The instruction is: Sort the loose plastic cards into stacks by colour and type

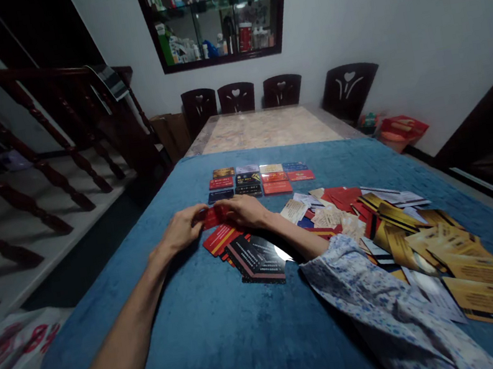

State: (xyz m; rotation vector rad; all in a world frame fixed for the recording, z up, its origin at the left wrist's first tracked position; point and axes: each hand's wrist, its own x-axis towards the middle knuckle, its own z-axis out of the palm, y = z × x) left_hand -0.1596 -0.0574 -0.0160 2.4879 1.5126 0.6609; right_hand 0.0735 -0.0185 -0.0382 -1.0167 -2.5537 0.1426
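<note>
Between my two hands is a red card [214, 216], low over the blue cloth. My left hand [184, 227] pinches its left edge, and my right hand [246, 210] has its fingers on the right end. Just beyond lie rows of cards, with a dark blue card [221, 196] and a black card [248, 192] nearest my fingers. Closer to me, red cards [220, 239] and black cards [259, 259] overlap in a loose fan. Under and beside my right forearm spreads a heap of mixed cards, many of them gold [472, 266].
The blue cloth [193, 319] covers the near part of a marble-topped table [260, 128]. Dark chairs [236, 97] line the far end. At left are a wooden railing [32, 148] and a white plastic bag [15, 355]. A red bag [402, 130] stands beyond the right edge.
</note>
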